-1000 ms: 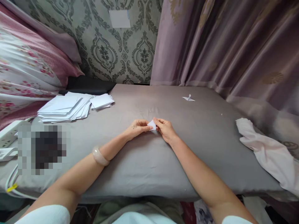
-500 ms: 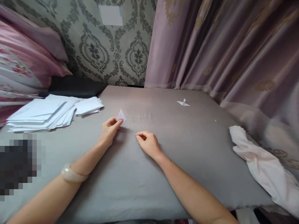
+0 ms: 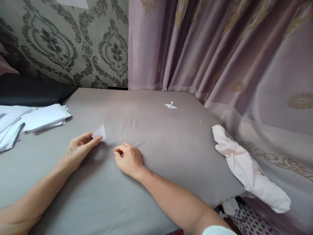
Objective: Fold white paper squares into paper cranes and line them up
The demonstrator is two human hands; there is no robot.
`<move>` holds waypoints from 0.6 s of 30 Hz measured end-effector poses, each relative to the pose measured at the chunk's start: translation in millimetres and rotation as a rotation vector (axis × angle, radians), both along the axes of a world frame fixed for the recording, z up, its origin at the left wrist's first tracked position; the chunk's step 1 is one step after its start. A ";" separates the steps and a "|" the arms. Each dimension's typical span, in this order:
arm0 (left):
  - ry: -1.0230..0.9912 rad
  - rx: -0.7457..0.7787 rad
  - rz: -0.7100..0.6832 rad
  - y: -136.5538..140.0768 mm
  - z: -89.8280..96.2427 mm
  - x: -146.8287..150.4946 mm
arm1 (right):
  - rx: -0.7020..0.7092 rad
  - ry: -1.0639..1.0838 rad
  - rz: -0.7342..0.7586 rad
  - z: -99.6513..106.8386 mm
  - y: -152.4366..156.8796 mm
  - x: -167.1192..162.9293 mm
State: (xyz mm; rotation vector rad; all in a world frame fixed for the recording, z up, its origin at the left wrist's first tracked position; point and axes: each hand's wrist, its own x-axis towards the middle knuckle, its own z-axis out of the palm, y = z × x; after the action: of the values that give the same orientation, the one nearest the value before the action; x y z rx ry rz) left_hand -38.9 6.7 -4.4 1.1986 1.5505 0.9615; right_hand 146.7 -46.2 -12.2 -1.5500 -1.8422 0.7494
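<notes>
Head view: left hand (image 3: 81,147) pinches 1 folded paper (image 3: 100,131); right hand (image 3: 129,159) curls loosely closed.

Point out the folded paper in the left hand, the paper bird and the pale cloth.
Folded paper (image 3: 99,131): head view, on its exposed face.
Paper bird (image 3: 171,106): head view, on its middle, between the wings.
Pale cloth (image 3: 241,165): head view, midway along its bunched length.
</notes>
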 end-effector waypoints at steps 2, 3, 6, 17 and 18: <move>-0.017 0.007 0.015 -0.3 2.9 2.5 | 0.012 -0.014 0.009 -0.5 -0.3 0.0; -0.020 0.014 0.027 0.2 3.8 3.3 | 0.016 -0.020 0.014 -0.6 -0.3 0.0; -0.022 0.039 0.061 2.9 4.0 3.8 | 0.016 -0.027 0.028 -1.1 0.0 -0.1; -0.067 -0.026 -0.140 -7.2 14.1 18.3 | 0.012 0.323 -0.088 -5.1 6.3 8.6; -0.067 -0.016 -0.190 -9.2 15.1 20.6 | 0.010 0.369 -0.117 -4.9 6.9 9.5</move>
State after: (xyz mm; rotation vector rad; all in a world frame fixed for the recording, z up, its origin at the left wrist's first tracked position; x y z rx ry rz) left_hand -18.3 -2.4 10.7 1.2650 1.3621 0.8544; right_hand 156.1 -39.3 -17.1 -1.3902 -1.4713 0.9012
